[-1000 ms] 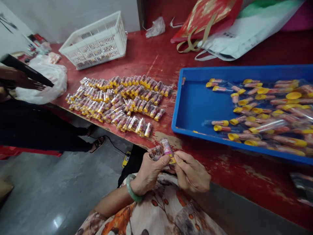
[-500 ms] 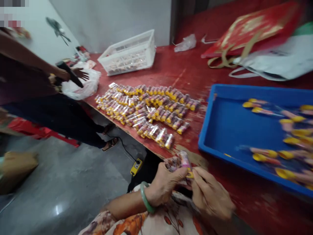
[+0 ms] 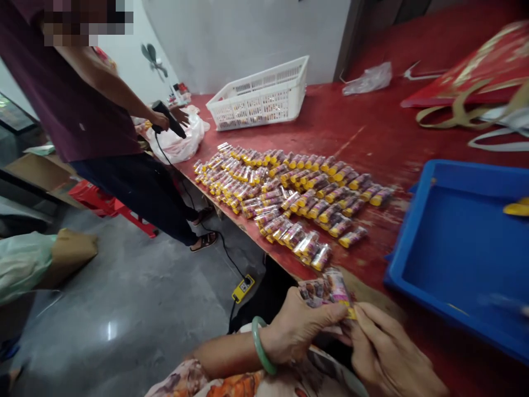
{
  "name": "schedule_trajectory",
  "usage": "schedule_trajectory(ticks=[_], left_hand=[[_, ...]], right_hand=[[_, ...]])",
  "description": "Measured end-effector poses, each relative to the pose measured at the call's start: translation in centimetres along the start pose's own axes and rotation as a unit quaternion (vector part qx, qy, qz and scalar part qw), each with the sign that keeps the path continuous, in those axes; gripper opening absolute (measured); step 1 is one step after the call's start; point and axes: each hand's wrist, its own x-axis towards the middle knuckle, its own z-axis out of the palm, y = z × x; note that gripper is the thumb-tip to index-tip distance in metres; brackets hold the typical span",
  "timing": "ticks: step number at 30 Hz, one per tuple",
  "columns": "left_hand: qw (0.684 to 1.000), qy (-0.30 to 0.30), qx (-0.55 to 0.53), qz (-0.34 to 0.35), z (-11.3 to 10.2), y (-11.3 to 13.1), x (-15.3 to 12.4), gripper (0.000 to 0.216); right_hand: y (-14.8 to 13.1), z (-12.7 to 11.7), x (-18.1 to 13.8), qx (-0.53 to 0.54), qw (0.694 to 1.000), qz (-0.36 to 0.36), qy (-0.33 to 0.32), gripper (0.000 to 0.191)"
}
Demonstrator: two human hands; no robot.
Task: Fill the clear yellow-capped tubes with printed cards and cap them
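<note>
My left hand [image 3: 303,325], with a green bangle on its wrist, grips a small stack of printed plastic sleeves [image 3: 316,290] at the table's near edge. My right hand [image 3: 384,350] pinches the yellow-capped end of a small wrapped tube [image 3: 338,286] against that stack. Both hands are closed and touch each other. Just beyond them, rows of several finished wrapped tubes [image 3: 289,193] lie on the red table [image 3: 372,138].
A blue tray [image 3: 463,248] sits at the right, a white basket [image 3: 262,96] at the back. Red and white bags [image 3: 475,71] lie at the far right. A person in a maroon shirt [image 3: 61,99] stands left, holding a black tool [image 3: 167,118] over a white bag. A yellow switch box [image 3: 242,288] lies on the floor.
The view has swung left, so the blue tray slid toward the right edge and the standing person came into view. My hands keep the same hold on the tube and sleeves.
</note>
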Motion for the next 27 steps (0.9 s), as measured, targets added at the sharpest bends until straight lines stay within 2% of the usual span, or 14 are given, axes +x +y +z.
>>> schedule_trajectory(ticks=[3,6,9,13,16,19,20,22,24,27], left_hand=[[1.0,0.001,0.002,-0.005,-0.3,0.3,0.1,0.044],[0.999,-0.005,0.043,0.003,-1.2,1.1,0.7,0.039],[0.989,-0.023,0.147,0.022,-2.1,2.1,1.7,0.035],[0.963,-0.103,0.246,0.036,-2.0,3.1,2.8,0.03],[0.962,-0.135,0.237,0.028,-1.5,3.6,3.8,0.028],[0.978,-0.106,0.18,0.016,-1.5,3.9,4.9,0.031],[0.984,-0.087,0.153,0.016,-1.6,4.1,5.2,0.032],[0.994,-0.053,0.098,0.007,-2.1,4.4,5.5,0.034],[0.998,-0.033,0.044,-0.024,-2.6,4.8,5.4,0.034],[0.997,-0.02,-0.016,-0.072,-3.3,5.4,4.8,0.03]], right_hand=[[-1.0,0.0,0.8,0.068,0.996,0.058,0.02,0.033],[-0.2,-0.8,2.3,0.183,0.976,0.113,-0.043,0.028],[1.2,-1.8,4.8,0.293,0.916,0.236,-0.143,0.023],[2.2,-1.5,8.2,0.309,0.841,0.399,-0.194,0.029],[2.6,-0.3,10.1,0.318,0.798,0.461,-0.222,0.032],[4.3,1.1,11.9,0.33,0.764,0.516,-0.201,0.035],[5.3,1.8,12.5,0.315,0.768,0.525,-0.188,0.035],[7.5,3.7,13.8,0.25,0.796,0.524,-0.171,0.032],[9.6,5.9,14.8,0.173,0.821,0.511,-0.185,0.027],[11.5,8.9,15.6,0.102,0.827,0.502,-0.231,0.03]])
